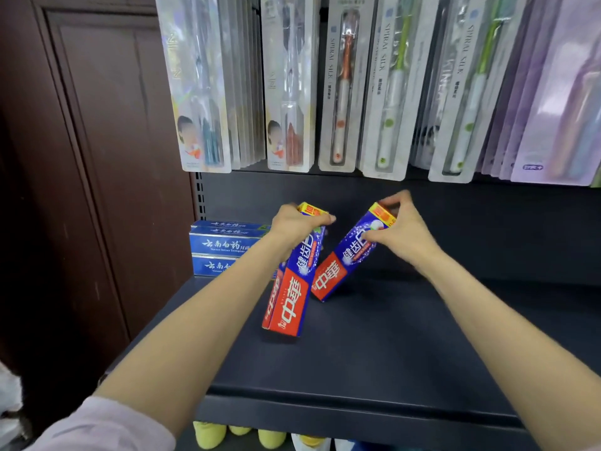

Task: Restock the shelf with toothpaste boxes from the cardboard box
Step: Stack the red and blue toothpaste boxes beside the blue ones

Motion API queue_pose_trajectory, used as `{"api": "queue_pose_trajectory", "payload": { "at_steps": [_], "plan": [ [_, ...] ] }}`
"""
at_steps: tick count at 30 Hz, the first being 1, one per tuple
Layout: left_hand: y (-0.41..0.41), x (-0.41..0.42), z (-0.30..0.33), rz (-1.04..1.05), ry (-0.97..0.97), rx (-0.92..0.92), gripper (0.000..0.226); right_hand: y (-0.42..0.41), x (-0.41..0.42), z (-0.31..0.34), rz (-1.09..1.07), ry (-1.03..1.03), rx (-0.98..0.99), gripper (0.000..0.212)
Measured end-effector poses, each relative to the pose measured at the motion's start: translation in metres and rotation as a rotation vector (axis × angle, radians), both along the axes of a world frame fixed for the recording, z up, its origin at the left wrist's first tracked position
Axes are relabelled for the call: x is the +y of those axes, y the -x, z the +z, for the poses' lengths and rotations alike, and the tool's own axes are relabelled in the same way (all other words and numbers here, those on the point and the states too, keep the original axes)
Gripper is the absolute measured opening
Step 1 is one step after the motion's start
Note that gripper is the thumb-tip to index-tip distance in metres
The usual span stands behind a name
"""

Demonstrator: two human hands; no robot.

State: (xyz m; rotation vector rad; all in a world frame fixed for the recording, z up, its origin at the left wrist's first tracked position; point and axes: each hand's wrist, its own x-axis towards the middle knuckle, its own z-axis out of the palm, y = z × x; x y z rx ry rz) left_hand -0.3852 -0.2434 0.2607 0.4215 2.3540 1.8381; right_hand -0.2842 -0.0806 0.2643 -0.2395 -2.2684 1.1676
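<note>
Your left hand [294,227] clamps its grip on two toothpaste boxes [294,288]; your right hand [398,227] pinches a third box [344,255], tilted on the shelf [390,336]. Pinched by their tops, they could tip or slide into the blue stack [221,247] behind.

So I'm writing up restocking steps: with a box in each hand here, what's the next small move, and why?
Probably lower the left hand's red-and-blue toothpaste box flat beside the stacked blue boxes. Both held boxes are tilted, the right hand's box with only its lower end on the dark shelf, and neither lies in a row yet.
</note>
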Motion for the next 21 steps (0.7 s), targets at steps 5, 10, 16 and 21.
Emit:
{"api": "queue_pose_trajectory", "payload": {
  "at_steps": [5, 10, 16, 21],
  "plan": [
    [0.001, 0.002, -0.004, 0.018, -0.069, -0.043, 0.092, -0.001, 0.002, 0.019, 0.028, -0.302, -0.140, 0.042],
    [0.008, -0.005, -0.011, 0.101, -0.200, -0.088, 0.071, 0.019, 0.000, -0.019, -0.119, -0.098, 0.040, 0.040],
    [0.019, -0.013, -0.016, 0.131, -0.305, -0.083, 0.070, 0.056, 0.009, -0.055, -0.011, -0.009, 0.064, 0.038],
    [0.021, -0.010, -0.020, 0.116, -0.332, -0.116, 0.061, 0.077, 0.020, -0.080, -0.190, -0.469, -0.086, 0.021]
  ]
}}
